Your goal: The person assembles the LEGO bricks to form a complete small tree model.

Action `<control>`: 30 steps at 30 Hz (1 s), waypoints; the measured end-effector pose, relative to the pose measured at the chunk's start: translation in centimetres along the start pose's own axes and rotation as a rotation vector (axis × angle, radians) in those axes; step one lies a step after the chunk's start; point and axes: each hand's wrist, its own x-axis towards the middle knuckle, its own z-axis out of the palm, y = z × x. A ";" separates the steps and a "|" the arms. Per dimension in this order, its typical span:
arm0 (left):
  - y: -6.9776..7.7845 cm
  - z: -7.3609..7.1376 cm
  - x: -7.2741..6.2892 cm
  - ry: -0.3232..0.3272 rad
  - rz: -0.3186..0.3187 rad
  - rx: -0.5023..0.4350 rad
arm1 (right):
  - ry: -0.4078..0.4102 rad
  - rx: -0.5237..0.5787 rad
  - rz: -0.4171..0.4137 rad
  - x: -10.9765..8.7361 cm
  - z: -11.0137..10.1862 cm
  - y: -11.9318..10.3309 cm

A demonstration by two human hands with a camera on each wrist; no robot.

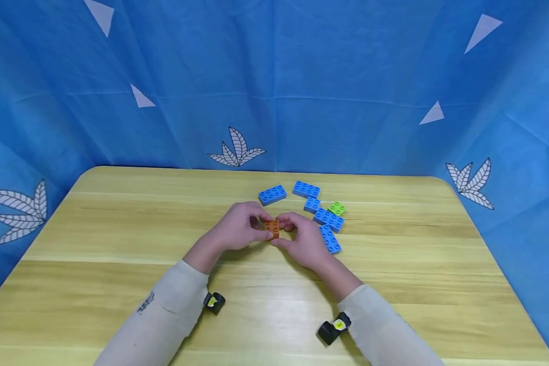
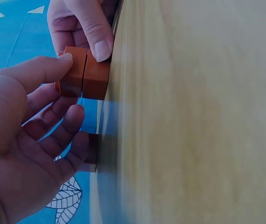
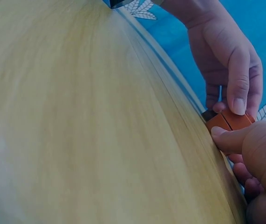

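Two orange toy building bricks, one above the other, are held between both hands near the middle of the table. The upper orange brick (image 2: pixel 74 70) is pinched by the left hand (image 1: pixel 240 226), its thumb against the near side. The right hand (image 1: pixel 304 241) pinches the lower orange brick (image 2: pixel 96 77). In the right wrist view the lower brick (image 3: pixel 218 122) is close to the tabletop; whether it touches cannot be told. A thin seam shows between the bricks. Behind the left hand's lower fingers, a dark reddish block (image 2: pixel 92 151) is partly hidden.
Beyond the hands lie a blue brick (image 1: pixel 272 194), another blue brick (image 1: pixel 306 189) and a small blue brick (image 1: pixel 312 204). A green brick (image 1: pixel 336 208) and two long blue bricks (image 1: pixel 328 219) sit right of the right hand. A blue curtain (image 1: pixel 274 76) hangs behind the wooden table (image 1: pixel 132 218).
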 end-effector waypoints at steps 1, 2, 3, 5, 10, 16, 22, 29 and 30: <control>0.0 0.0 0.0 0.002 -0.002 0.000 | 0.000 -0.002 0.002 0.0 0.0 0.0; -0.1 0.0 0.0 0.006 -0.004 -0.001 | 0.001 -0.005 0.003 0.0 0.0 0.0; -0.1 0.0 0.0 0.010 -0.007 -0.002 | 0.000 -0.007 0.005 0.1 0.0 0.0; -0.3 0.1 -0.1 0.022 -0.015 -0.005 | 0.000 -0.010 0.008 0.1 0.1 -0.1; -0.7 0.2 -0.3 0.040 -0.010 0.003 | -0.002 -0.014 0.009 0.1 0.2 -0.1; -1.2 -0.4 -1.0 0.087 0.018 -0.031 | 0.006 -0.008 -0.005 -0.2 0.3 -0.1; -1.9 -2.1 -0.9 0.278 -0.055 -0.096 | 0.044 -0.025 -0.021 -0.4 0.3 0.0; -3.0 -2.8 -0.4 0.241 -0.156 -0.009 | 0.062 -0.003 -0.022 -0.5 0.5 0.1; -3.2 -2.7 -0.3 0.234 -0.165 -0.003 | 0.067 0.011 -0.026 -0.4 0.5 0.1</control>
